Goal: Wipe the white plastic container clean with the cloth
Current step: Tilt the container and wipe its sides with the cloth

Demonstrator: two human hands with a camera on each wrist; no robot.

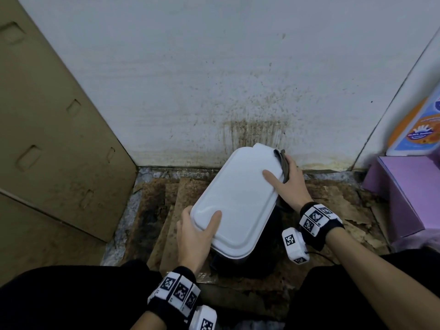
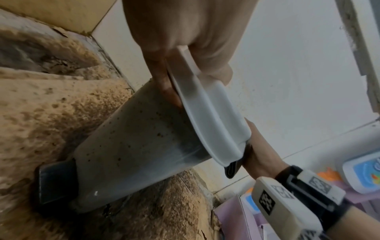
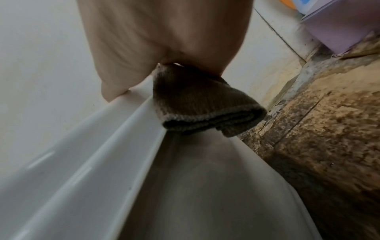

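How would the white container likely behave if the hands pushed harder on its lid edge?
The white container is tall, tapers to a narrower base, and already leans, so it would probably tip. Its lid looks like thin smooth plastic, likely flexing and somewhat slippery. The left hand gripping the near rim probably steadies it while the right hand presses the cloth.

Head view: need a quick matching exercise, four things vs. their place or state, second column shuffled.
Things:
1. left hand
2. right hand
3. cloth
4. purple box

Places or states:
A. stands on the floor at the right wall
B. folded, pressed against the far rim of the lid
C. grips the near end of the white lid
D. holds the cloth at the lid's far end, thumb on top

Pairs: 1-C, 2-D, 3-B, 4-A
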